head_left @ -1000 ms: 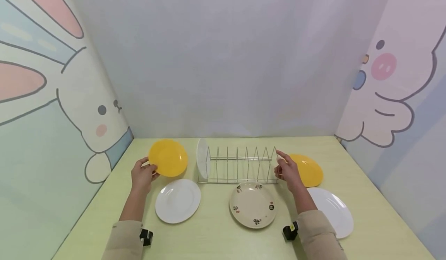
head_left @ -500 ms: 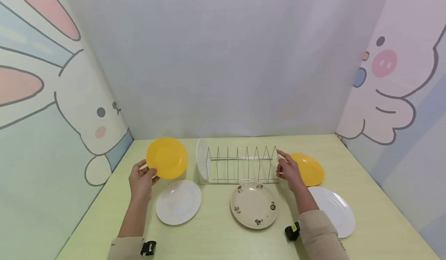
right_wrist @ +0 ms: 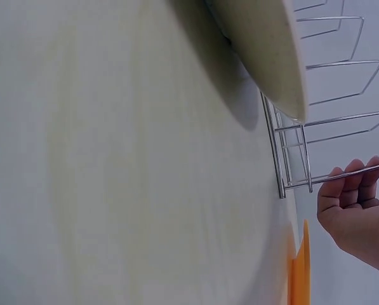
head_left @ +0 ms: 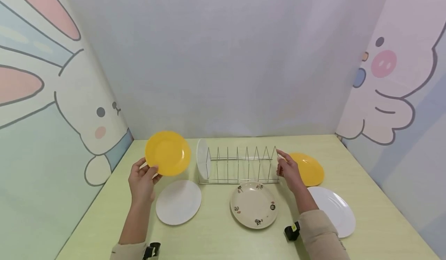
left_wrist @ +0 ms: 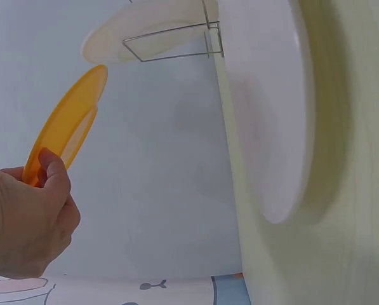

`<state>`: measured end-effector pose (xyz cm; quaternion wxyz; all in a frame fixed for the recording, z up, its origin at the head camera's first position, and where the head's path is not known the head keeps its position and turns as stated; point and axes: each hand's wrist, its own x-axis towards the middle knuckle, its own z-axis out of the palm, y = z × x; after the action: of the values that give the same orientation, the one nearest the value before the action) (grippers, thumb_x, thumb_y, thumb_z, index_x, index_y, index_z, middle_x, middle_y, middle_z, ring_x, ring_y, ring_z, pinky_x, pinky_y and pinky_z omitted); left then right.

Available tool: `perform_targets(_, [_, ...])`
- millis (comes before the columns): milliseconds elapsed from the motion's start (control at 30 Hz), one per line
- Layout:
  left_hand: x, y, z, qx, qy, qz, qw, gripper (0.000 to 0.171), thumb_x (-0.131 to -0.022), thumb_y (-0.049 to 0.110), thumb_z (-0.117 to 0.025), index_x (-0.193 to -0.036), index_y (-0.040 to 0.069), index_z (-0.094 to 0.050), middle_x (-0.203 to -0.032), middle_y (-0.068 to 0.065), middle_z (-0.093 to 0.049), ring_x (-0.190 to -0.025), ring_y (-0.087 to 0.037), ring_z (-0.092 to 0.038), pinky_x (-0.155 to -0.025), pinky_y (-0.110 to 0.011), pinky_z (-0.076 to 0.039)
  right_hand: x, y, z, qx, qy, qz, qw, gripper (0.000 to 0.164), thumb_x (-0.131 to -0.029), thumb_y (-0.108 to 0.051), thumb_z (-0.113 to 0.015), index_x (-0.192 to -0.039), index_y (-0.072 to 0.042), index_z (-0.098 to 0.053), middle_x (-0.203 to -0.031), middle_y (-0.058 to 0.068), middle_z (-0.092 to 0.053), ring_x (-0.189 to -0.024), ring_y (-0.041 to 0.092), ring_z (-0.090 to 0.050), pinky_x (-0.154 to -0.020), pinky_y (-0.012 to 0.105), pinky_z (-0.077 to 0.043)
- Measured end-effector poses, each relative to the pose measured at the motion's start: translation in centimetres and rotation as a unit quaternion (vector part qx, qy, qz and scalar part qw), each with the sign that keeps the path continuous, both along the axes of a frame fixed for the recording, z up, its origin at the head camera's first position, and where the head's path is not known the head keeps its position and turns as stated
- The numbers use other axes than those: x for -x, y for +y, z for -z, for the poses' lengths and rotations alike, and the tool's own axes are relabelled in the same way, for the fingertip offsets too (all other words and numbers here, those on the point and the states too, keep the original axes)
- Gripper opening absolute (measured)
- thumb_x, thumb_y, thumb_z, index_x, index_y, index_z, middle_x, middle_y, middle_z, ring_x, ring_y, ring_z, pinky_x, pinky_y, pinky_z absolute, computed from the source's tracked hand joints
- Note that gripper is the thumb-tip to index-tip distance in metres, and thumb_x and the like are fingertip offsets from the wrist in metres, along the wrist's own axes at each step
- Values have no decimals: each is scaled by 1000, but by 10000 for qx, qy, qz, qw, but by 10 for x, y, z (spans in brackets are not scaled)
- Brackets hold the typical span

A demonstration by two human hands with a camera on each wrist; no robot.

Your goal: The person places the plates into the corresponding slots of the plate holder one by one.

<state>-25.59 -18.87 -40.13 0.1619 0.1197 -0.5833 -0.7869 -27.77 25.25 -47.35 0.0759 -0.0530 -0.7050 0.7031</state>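
My left hand (head_left: 142, 180) pinches a yellow plate (head_left: 168, 153) by its lower left rim, thumb on the front face. In the left wrist view the yellow plate (left_wrist: 68, 127) is raised and tilted, apart from the rack. The wire dish rack (head_left: 240, 165) stands in the middle, with a white plate (head_left: 203, 159) upright in its leftmost slot. At the rack's right end my right hand (head_left: 289, 171) grips the end wire; in the right wrist view its curled fingers (right_wrist: 351, 187) wrap that wire.
A white plate (head_left: 179, 202) lies below the left hand. In front of the rack lies a beige patterned plate (head_left: 254, 206). Another yellow plate (head_left: 307, 170) and a white plate (head_left: 332, 212) lie at the right, partly behind the right arm. A wall (head_left: 223, 59) closes off the back.
My left hand has raised the yellow plate and tipped its face more toward the head camera. The right hand stays at the rack's end.
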Motion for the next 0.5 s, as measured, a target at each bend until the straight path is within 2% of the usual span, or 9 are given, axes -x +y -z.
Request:
perform_targets(167, [-7,5,-7,-354,69,158,9992,39,-87,1,-62,-122,15,-49,-106,-11,-52,-80,-16,-60,-67,-26,-53,1,-1,0,-19,39,41,10000,41,-100,-23,-42,-141,-15,-40,-63,0,-43,-55,14,-42,-59,31,-46])
perform_targets(300, [-10,9,-12,-641,91,233,9976,40,-86,0,-63,-121,14,-49,-104,-11,-52,-77,-17,-60,-66,-26,-53,0,-1,1,-64,61,33,10000,43,-100,-24,-42,-141,-12,-39,-63,0,-43,-54,14,-43,-57,31,-46])
perform_targets(500, [-10,18,-19,-746,270,283,9964,41,-86,2,-65,-122,13,-49,-106,-12,-51,-80,-17,-60,-68,-27,-53,1,-1,1,-59,115,97,9999,44,-100,-25,-43,-141,-8,-38,-62,0,-43,-54,15,-45,-56,30,-46])
